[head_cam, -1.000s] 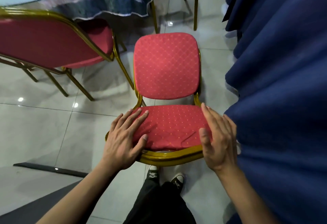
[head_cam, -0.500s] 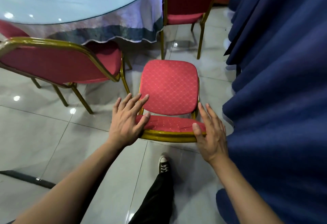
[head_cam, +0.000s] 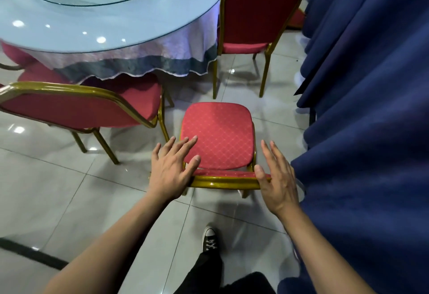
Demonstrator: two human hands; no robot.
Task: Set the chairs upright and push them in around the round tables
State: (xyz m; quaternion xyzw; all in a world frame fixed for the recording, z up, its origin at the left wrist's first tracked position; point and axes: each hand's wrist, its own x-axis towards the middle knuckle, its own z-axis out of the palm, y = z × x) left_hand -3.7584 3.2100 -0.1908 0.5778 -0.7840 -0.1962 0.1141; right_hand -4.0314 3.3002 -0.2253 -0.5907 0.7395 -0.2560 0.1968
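While lying tipped on the floor, fallen chair (head_cam: pixel 218 140) awaits righting; left hand (head_cam: pixel 170 173) and right hand (head_cam: pixel 277 181) spread flat at seat edge; two neighbours already upright.

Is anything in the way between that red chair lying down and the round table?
Nothing visible: bare tiled floor lies between the tipped red gold-framed chair and the round glass-topped table, in the gap between two upright chairs.

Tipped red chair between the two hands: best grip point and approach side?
Judging by its pose, take the tipped chair by the gold seat-front rail, one hand per corner, from the near side. It lies on its back, so that rail is the raised, closest bar; left hand and right hand already flank it.
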